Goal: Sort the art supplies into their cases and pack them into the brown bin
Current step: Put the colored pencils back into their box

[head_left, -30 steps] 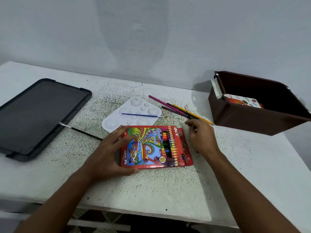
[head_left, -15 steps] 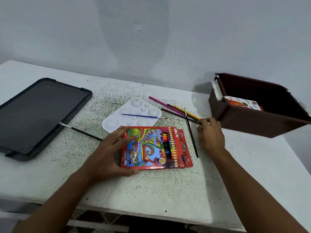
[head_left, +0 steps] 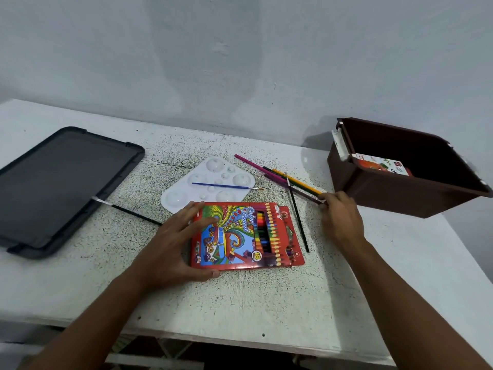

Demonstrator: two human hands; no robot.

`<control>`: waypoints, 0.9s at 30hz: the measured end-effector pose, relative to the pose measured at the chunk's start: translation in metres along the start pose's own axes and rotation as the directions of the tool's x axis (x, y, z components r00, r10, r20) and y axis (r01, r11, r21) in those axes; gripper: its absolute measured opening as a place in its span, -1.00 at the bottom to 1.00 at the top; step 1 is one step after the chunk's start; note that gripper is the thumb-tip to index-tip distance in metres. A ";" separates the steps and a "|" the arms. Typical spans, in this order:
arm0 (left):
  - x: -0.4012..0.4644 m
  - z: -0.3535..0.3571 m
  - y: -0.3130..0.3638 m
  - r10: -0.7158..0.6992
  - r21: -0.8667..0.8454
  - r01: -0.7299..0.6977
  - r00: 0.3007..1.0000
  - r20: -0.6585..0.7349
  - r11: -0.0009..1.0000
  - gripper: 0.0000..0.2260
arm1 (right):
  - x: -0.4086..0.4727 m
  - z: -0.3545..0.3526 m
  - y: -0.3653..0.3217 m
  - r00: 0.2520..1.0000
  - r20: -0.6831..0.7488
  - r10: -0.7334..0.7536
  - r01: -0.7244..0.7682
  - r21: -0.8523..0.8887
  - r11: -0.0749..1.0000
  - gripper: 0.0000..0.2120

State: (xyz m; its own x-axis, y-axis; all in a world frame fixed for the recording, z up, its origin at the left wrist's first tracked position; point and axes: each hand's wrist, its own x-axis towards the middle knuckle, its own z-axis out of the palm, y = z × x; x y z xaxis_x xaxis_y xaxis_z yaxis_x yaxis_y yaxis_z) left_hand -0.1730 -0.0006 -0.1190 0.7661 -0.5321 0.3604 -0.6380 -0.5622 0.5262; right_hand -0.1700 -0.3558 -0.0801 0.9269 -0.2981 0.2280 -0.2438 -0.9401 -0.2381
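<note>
The pencil box (head_left: 246, 236) lies flat near the middle of the table (head_left: 266, 295), its window showing pencils already inside. It looks like light, thin card that would bend if squeezed hard, so a hold along its edges seems best. The left hand (head_left: 173, 249) does that, fingers spread over the left edge and thumb at the near one, pinning it down. Just right of the box lies a thin black brush (head_left: 298, 222). Beyond it a fan of loose pencils (head_left: 277, 176) rests on the table; they are stiff, light and apt to roll, best pinched near one end. The right hand (head_left: 341, 220) pinches the near tip of a dark pencil there. Far left of these sits a white palette (head_left: 210, 182) with a blue brush (head_left: 226, 186) across it. The brown bin (head_left: 386, 190) stands at far right, a printed box inside.
</note>
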 end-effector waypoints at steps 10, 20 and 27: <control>-0.001 0.001 -0.001 0.004 0.017 -0.004 1.000 0.002 1.000 -0.17 | -0.012 -0.034 0.012 0.967 -0.246 -0.067 0.050 -0.077 0.996 -0.76; -0.001 0.001 -0.001 0.008 0.028 -0.008 1.000 -0.004 1.000 -0.17 | -0.020 -0.057 0.031 0.992 -0.123 0.000 0.011 0.086 0.996 -0.81; -0.001 0.001 -0.002 0.005 0.039 -0.005 1.000 0.007 0.999 -0.17 | -0.027 -0.053 0.042 0.999 0.007 -0.032 0.031 0.084 0.996 -0.82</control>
State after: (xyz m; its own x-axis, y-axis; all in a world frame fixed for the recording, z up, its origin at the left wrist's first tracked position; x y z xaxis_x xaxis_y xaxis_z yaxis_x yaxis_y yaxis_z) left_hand -0.1730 0.0007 -0.1210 0.7623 -0.5392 0.3579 -0.6446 -0.5837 0.4937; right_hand -0.2199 -0.3963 -0.0463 0.9361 -0.2668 0.2291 -0.1900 -0.9319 -0.3089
